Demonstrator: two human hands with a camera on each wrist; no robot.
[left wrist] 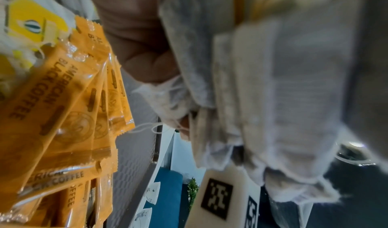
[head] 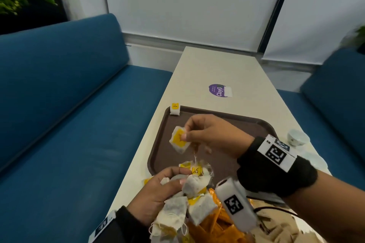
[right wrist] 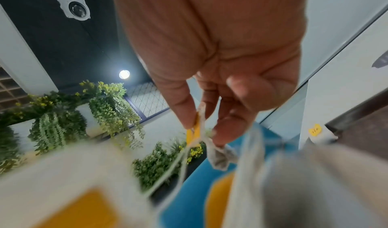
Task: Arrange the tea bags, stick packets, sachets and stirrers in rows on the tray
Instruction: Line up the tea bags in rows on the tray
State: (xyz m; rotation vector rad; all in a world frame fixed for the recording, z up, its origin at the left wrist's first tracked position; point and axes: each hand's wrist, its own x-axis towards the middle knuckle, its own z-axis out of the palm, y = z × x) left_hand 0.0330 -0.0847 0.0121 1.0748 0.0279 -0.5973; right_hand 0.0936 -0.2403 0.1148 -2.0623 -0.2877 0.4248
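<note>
Tea bags are what this job is about right now, and 1 tea bag (head: 179, 139) is pinched between the thumb and fingers of the right hand (head: 209, 134), held up in the air over the left part of the brown tray (head: 264, 124). A thin string (head: 195, 156) runs down from this hand to the bunch of tea bags (head: 189, 199) that the left hand (head: 158, 197) grips, with its fingers curled round them, low at the near end of the table (head: 217, 65).

The string is the trouble. It looks tangled with the bunch. If the right hand pulls up hard, I think other bags could come along and drop in a mess, or the string could snap off its bag.

The left hand holds a lot at once. If it lets go a bit, bags may spill on the orange coffee stick packets (left wrist: 63, 98) just under it, or off the near left edge.

Only 1 other tea bag (head: 175, 109) is set down, at the far left corner of the tray, and it sits on the rim. It could tip off onto the table, so most of the job is not done yet.
</note>
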